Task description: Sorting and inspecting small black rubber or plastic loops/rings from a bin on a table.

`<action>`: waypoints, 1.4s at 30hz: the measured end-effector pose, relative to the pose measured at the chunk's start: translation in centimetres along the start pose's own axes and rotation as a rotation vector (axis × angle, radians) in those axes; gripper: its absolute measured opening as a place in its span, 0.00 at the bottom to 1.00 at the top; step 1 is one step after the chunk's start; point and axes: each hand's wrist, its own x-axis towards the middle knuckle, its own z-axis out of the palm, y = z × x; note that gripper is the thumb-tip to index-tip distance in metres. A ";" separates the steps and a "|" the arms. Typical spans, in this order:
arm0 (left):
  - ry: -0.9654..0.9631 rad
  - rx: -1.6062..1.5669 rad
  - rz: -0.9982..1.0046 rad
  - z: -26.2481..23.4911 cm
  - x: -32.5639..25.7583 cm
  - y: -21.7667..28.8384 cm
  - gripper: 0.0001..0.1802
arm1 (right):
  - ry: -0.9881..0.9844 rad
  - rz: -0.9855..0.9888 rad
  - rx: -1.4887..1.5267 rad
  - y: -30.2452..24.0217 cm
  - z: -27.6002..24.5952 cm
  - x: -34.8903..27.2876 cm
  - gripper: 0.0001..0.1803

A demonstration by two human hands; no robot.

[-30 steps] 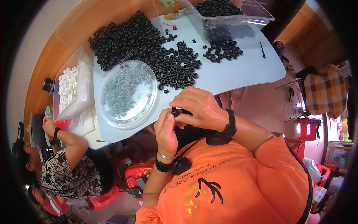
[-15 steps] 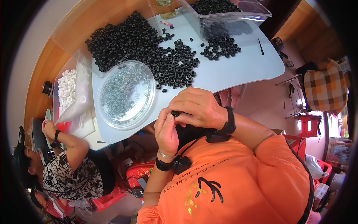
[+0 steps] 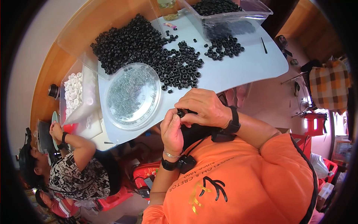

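Note:
Just off the table's near edge, my left hand (image 3: 172, 134) pinches a small black ring-shaped plastic part (image 3: 181, 113) between thumb and fingertips. My right hand (image 3: 206, 109) meets it from the other side, fingers bent over the same part; whether they grip something else there is hidden. Beyond my hands lies a loose spread of similar black parts (image 3: 182, 67), running back into a large heap (image 3: 126, 44). A round clear plastic lid or tray (image 3: 154, 108) left of my hands holds many tiny clear, shiny pieces (image 3: 128, 91).
A clear bin (image 3: 238, 22) of black parts stands at the far right of the white table (image 3: 253, 69), with a small black pile before it. A thin dark tool (image 3: 264, 45) lies nearby. On the left are a box of white parts (image 3: 73, 89) and a seated co-worker (image 3: 80, 170).
The whole view has shifted slightly, so the table and hands appear a little further right. My two hands remain together at the black part, which is turned a little and shows more of its opening.

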 end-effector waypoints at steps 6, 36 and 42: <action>0.065 -0.035 0.032 0.7 0.0 -0.5 0.18 | 0.003 0.054 0.043 0.2 0.0 -0.3 0.17; 0.098 0.018 -0.013 1.6 0.6 0.2 0.17 | -0.006 0.115 -0.069 -0.2 -0.7 -0.4 0.12; 0.094 -0.109 -0.031 0.9 0.6 -0.2 0.16 | -0.092 0.149 0.031 -0.4 -0.7 -0.1 0.19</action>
